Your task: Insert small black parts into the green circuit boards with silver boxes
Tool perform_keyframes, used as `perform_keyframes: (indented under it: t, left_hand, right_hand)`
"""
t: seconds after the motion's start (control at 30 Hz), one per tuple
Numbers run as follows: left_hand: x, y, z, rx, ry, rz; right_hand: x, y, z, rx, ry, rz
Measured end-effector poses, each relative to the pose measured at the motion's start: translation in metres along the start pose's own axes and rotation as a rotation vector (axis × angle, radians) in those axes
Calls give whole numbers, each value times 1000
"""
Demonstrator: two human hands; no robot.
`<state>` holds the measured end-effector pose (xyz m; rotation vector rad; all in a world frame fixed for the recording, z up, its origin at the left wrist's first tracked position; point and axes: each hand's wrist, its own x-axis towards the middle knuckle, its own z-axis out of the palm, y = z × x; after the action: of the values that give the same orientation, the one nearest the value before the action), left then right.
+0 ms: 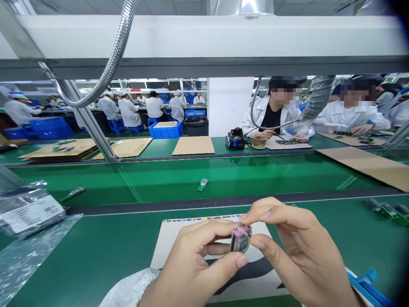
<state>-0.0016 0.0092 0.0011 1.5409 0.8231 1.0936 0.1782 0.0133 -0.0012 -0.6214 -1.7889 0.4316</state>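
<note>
Between my hands, above a white printed sheet (169, 238), is a small bundle (240, 238) of dark and silvery pieces with a pink top and a thin band across it. My left hand (198, 260) grips the bundle between thumb and fingers from the left. On the other side, my right hand (294, 247) has its thumb and index fingertip pinched at the bundle's upper right, by the band. Fingertips hide parts of the bundle.
A silvery bag (30, 209) lies at the left. Small green boards (388, 211) sit at the right. One board (203, 184) rests on the green belt (166, 175) ahead. Two people work beyond it. A metal hose (111, 59) hangs overhead.
</note>
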Motion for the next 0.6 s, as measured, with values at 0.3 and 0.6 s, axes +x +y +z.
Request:
perform_keyframes:
  t: [0.3, 0.6]
  left_hand:
    - [1, -1, -3, 383, -47, 46]
    - [3, -2, -1, 441, -37, 109]
  right_hand:
    - [1, 1, 0, 16, -48, 16]
    - [2, 2, -2, -30, -69, 18]
